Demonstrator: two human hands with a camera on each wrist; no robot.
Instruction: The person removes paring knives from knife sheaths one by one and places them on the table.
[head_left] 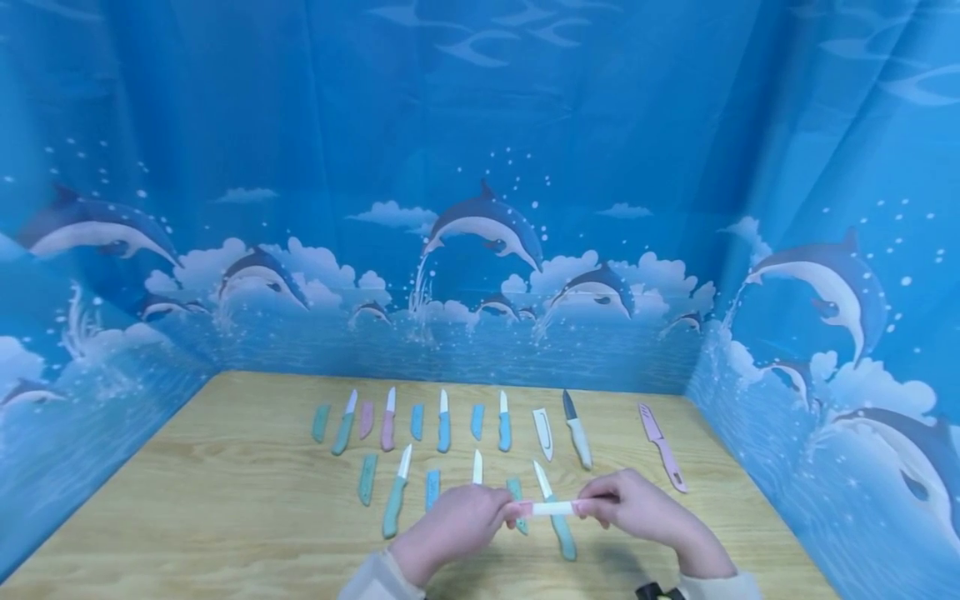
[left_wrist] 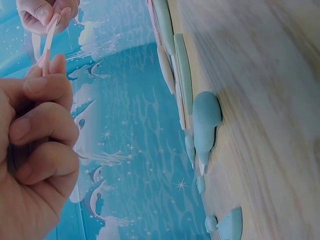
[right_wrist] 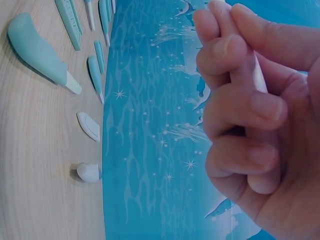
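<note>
Between the two hands a pink-handled knife is held level, its white blade (head_left: 553, 508) bare along the middle. My left hand (head_left: 465, 518) pinches the pink sheath (head_left: 522, 508) at the blade's left end. Curled round the pink handle (right_wrist: 263, 175) are the fingers of my right hand (head_left: 637, 505); most of the handle is hidden by them in the head view. Below the blade lie a green sheath (head_left: 517, 496) and a green-handled knife (head_left: 564, 533) on the table. The left hand hides the lower part of another knife (head_left: 477, 467).
Knives and sheaths lie in two rows on the wooden table (head_left: 225, 500), among them a green knife (head_left: 393, 504), a blue knife (head_left: 444, 429) and a white-handled knife (head_left: 580, 442). A pink knife (head_left: 663, 450) lies far right. A dolphin-print curtain (head_left: 360, 208) surrounds the table.
</note>
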